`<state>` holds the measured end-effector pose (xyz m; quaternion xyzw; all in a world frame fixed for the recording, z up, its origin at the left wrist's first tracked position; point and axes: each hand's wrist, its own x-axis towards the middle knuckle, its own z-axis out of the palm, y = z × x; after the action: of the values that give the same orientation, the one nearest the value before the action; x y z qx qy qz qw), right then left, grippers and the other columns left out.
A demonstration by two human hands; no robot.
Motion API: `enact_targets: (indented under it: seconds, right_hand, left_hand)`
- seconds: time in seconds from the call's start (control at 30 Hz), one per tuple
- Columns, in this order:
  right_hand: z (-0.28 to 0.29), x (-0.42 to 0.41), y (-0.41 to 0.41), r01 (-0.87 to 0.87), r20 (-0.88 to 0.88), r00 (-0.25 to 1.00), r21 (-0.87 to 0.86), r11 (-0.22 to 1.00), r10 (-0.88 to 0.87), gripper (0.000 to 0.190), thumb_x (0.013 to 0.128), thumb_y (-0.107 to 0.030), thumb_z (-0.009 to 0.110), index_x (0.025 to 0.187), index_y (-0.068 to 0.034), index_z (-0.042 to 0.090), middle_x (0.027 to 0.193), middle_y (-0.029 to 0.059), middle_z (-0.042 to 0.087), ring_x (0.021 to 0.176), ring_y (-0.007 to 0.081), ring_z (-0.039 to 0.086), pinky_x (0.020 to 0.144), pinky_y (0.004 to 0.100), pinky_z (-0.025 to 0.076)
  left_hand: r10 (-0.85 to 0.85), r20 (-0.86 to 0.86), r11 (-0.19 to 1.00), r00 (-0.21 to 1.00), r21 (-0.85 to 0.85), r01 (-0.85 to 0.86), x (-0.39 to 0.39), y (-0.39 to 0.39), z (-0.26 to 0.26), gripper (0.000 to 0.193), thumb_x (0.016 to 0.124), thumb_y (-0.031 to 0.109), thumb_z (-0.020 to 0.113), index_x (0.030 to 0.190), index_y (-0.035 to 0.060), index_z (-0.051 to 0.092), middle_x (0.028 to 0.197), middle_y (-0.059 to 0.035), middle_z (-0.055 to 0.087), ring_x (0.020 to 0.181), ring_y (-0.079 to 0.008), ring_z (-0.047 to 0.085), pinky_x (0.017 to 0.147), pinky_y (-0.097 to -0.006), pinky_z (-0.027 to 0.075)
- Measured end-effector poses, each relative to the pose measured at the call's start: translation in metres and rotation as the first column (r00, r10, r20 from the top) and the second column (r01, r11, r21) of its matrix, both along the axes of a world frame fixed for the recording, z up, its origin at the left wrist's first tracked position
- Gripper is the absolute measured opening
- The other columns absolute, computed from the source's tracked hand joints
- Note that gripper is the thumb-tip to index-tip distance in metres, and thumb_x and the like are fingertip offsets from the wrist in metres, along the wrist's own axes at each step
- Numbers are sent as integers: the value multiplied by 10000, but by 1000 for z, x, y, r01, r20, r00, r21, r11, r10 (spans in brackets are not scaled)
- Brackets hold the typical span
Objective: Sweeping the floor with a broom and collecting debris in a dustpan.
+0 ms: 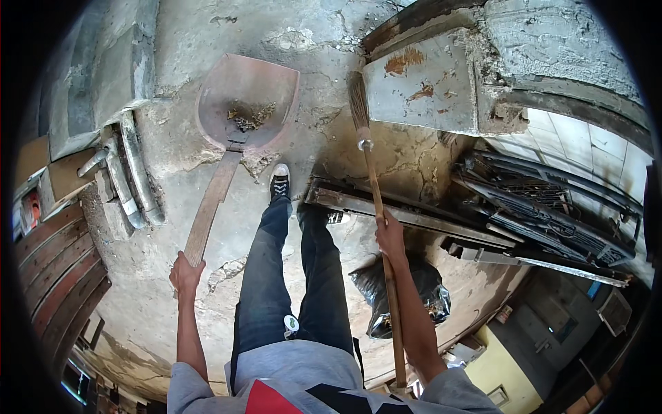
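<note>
My left hand [186, 274] is closed around the flat wooden handle of a large dustpan. The faded pink dustpan [212, 111] lies before my feet, its wide edge pointing away from me, with a small heap of dry leaves and debris [252, 116] near its handle end. In my right hand [390, 235] is the wooden stick of a broom [359, 101], whose stiff brown bristles point away from me beside a worn, grey-white slab. The lower part of the stick runs back along my right forearm.
A black plastic bag [426, 290] stands right of my legs. Long metal beams [414, 220] and dark metal frames [548, 207] lie at the right. Pipes [121, 176] and wooden slats [67, 269] are at the left. The concrete floor is cracked.
</note>
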<state>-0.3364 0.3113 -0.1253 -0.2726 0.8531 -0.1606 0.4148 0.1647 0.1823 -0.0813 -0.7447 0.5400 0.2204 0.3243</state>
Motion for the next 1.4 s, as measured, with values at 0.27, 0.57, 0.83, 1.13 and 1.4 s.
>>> enact_targets:
  seconds: [0.27,0.57,0.83,1.13,1.4]
  right_hand:
    - [74,16,-11,-50,-8,999,34,998,50,375,949,-230,485,1238,8,513,556,95,504,491,141,529,474,319,415]
    - [-1,-21,-52,-95,-147,985,-52,994,87,375,935,-240,475,1207,16,514,832,278,609,826,466,579,673,439,466]
    - [11,17,63,128,11,992,13,992,-128,378,951,-232,482,1254,-9,520,540,19,482,452,59,475,415,264,392]
    - [92,56,29,123,57,990,80,989,-128,367,952,-195,471,1252,15,503,594,109,525,504,136,510,484,311,418]
    - [30,39,11,32,-47,998,59,998,-29,329,931,-184,473,1194,11,506,796,297,604,797,463,590,662,522,459]
  left_hand:
    - [-33,27,999,999,20,32,-7,-8,7,575,677,418,734,1026,11,525,941,-212,650,889,-381,633,771,-458,496]
    - [-84,3,996,996,19,84,-25,-24,21,552,687,426,717,988,0,534,914,-226,652,879,-395,631,773,-464,489]
    - [-103,7,994,995,26,103,-20,-31,22,562,684,433,721,990,-3,539,907,-231,653,871,-390,638,770,-460,494]
    - [-122,34,991,992,52,120,-18,-31,27,575,702,443,709,1008,-13,538,919,-239,650,891,-400,630,785,-463,490]
    - [-177,32,983,984,57,175,-23,-43,27,584,698,480,701,982,-7,551,941,-239,643,911,-402,622,789,-470,482]
